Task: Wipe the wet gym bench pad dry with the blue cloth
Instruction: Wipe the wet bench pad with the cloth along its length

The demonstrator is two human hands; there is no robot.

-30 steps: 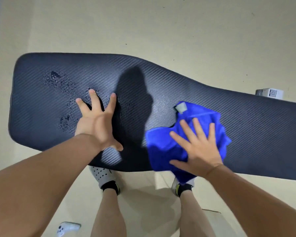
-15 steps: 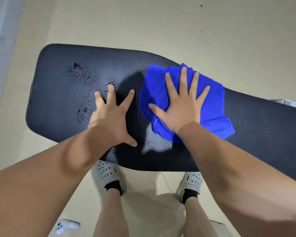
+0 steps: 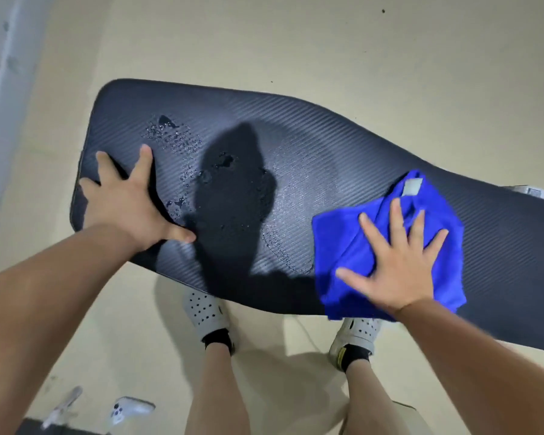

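Observation:
The dark ribbed gym bench pad (image 3: 343, 146) runs from upper left to the right edge. Water droplets (image 3: 176, 139) bead on its left part, and a damp smear (image 3: 292, 215) shows in the middle. My left hand (image 3: 129, 199) lies flat with fingers spread on the pad's left end, beside the droplets. My right hand (image 3: 396, 262) presses flat, fingers spread, on the crumpled blue cloth (image 3: 346, 255), which sits at the pad's near edge and hangs slightly over it. A white tag (image 3: 412, 186) shows at the cloth's far corner.
Beige floor surrounds the bench. My two feet in white perforated shoes (image 3: 204, 312) stand under the near edge. A white controller (image 3: 123, 411) lies on the floor at lower left. A small white box (image 3: 534, 191) peeks from behind the pad at right. A pale wall (image 3: 0, 73) runs along the left.
My right hand has dragged the cloth from the pad's middle far side toward the right and the near edge. My left hand has shifted to the pad's left end.

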